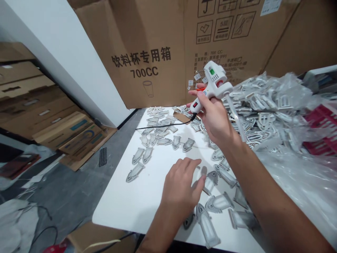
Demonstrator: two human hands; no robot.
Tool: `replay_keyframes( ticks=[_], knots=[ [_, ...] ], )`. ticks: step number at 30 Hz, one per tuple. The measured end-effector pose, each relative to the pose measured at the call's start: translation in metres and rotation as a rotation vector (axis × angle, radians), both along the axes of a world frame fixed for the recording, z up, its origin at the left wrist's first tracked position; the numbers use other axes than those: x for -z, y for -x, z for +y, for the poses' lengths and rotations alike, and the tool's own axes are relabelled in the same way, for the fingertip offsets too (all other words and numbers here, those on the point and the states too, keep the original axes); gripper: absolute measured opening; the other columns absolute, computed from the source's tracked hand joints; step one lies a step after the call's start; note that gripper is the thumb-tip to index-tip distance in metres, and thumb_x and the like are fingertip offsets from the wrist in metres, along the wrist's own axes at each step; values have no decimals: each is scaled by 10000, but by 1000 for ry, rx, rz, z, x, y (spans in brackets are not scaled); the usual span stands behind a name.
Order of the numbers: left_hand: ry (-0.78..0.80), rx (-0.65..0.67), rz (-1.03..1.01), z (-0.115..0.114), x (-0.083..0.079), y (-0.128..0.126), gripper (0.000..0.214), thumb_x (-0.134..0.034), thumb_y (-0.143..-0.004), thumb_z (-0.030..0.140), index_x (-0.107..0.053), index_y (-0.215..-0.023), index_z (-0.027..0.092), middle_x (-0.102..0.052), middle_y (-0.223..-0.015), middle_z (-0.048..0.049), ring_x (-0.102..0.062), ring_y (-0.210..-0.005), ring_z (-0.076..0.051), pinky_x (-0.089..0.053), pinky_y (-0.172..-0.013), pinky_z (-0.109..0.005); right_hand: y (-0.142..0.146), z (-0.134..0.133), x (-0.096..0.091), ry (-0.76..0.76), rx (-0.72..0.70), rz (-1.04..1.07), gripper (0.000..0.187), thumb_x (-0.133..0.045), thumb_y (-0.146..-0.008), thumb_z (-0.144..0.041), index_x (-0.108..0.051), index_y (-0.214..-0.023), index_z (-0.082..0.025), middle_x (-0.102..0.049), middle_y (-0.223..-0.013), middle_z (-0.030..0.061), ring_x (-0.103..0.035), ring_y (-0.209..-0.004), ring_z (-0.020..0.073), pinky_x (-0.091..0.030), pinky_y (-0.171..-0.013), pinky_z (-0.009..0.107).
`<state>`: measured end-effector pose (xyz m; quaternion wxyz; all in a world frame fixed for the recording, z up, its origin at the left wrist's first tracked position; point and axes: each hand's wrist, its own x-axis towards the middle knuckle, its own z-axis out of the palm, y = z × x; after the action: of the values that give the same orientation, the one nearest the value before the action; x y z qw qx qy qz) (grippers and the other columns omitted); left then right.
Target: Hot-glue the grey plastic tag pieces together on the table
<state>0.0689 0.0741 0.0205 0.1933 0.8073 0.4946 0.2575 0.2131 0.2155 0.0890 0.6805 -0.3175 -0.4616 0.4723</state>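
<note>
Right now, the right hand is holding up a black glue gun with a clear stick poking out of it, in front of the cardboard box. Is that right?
Not quite: the head view shows that the glue gun is white. The right hand, clear stick and cardboard box are as you said.

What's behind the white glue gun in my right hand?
Behind the glue gun stands a cardboard box with printed lettering; whatever print lies directly behind it is covered.

tilted white glue gun (pixel 214 88); grey pieces (pixel 220 202), seemingly flat
</note>
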Motion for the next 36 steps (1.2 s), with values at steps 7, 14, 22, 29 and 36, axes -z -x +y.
replay_keyframes(
  ticks=[7, 14, 22, 29, 36],
  knots=[
    [457, -311, -751, -19, -10, 26, 269, -727, -925, 410, -749, -1099, 206, -725, -927, -48, -674, -870, -188, -542, -823, -304, 3, 1, 3, 8, -27, -19, 373, -785, -889, -536, -621, -1155, -331, -706, -1223, -13, -707, -852, 139, -583, -805, 305],
    [609, -349, -923, -15, -5, 34, 311, -886, -781, 443, -764, -896, 181, -733, -854, -46, -660, -828, -179, -520, -780, -273, 7, -2, 4, 29, -50, -22, 368, -785, -890, -524, -610, -1139, -318, -708, -1222, 8, -694, -846, 147, -592, -748, 311],
    [605, -336, -896, -17, -7, 37, 318, -837, -839, 486, -732, -885, 189, -698, -823, -26, -607, -775, -158, -484, -736, -254, 6, 1, 4, 33, -48, -21, 364, -789, -886, -525, -616, -1124, -313, -710, -1220, 8, -699, -848, 149, -610, -775, 313],
    [548, -386, -807, -23, -3, 48, 352, -730, -924, 551, -679, -859, 208, -678, -830, -15, -573, -779, -159, -454, -744, -249, 6, 2, 6, 40, -52, -17, 339, -773, -911, -511, -606, -1122, -304, -715, -1152, 7, -655, -757, 130, -591, -730, 308],
    [516, -503, -753, -35, 7, 67, 460, -666, -940, 630, -679, -768, 203, -651, -777, -26, -569, -773, -181, -466, -763, -277, 8, 3, 7, 40, -57, -31, 326, -762, -913, -509, -609, -1122, -311, -718, -1174, 5, -689, -814, 142, -588, -707, 290]
  ],
)
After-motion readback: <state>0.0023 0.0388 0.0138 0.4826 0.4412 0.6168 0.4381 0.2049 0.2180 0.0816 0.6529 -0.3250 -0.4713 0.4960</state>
